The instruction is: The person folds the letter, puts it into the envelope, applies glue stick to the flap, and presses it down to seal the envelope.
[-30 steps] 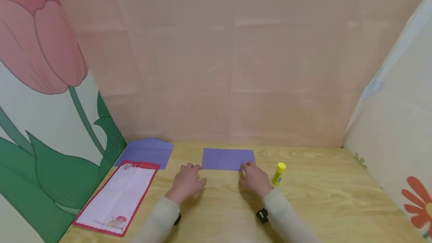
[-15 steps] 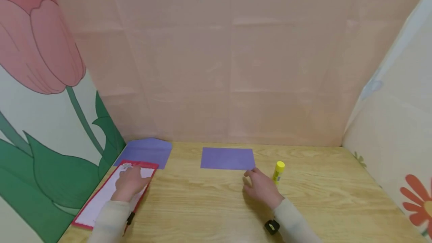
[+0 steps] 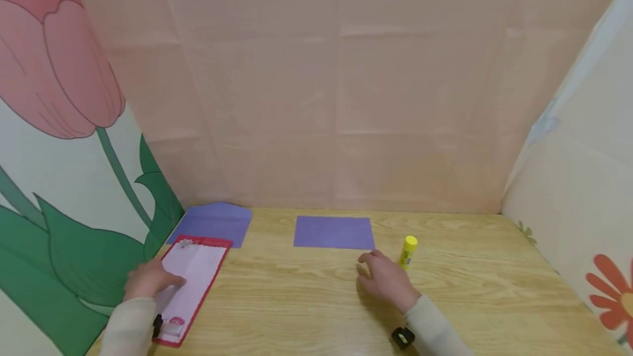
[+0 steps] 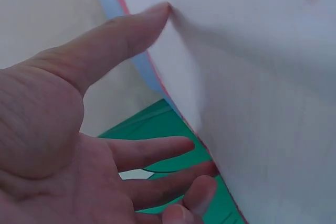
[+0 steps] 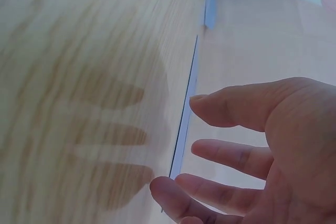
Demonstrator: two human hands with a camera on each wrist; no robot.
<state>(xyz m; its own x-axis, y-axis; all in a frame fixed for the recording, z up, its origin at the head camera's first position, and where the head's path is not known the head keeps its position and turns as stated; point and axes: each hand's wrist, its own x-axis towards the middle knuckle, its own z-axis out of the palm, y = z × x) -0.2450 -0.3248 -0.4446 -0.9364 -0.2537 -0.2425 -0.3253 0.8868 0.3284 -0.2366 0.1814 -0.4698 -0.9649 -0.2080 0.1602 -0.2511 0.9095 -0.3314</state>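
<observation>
A white sheet with a red border (image 3: 198, 268) and a small printed figure near its lower end lies on the left of the table. My left hand (image 3: 147, 280) is over its left side. In the left wrist view the thumb (image 4: 131, 32) reaches onto the white face, while the fingers (image 4: 157, 153) extend to its edge without curling round it. My right hand (image 3: 388, 280) hovers, fingers loosely bent and holding nothing, by the near right corner of a purple rectangle of paper (image 3: 334, 232). Its shadow falls on the wood in the right wrist view.
Behind the sheet lies a purple envelope-like piece (image 3: 215, 224) with a raised flap, partly covered by the sheet. A yellow glue stick (image 3: 408, 251) stands just right of my right hand. Walls close off the back and both sides of the wooden table (image 3: 277, 301).
My left hand has moved from beside the purple rectangle leftward to the sheet, then down to its left side. The right hand has drawn back slightly from the rectangle's corner.
</observation>
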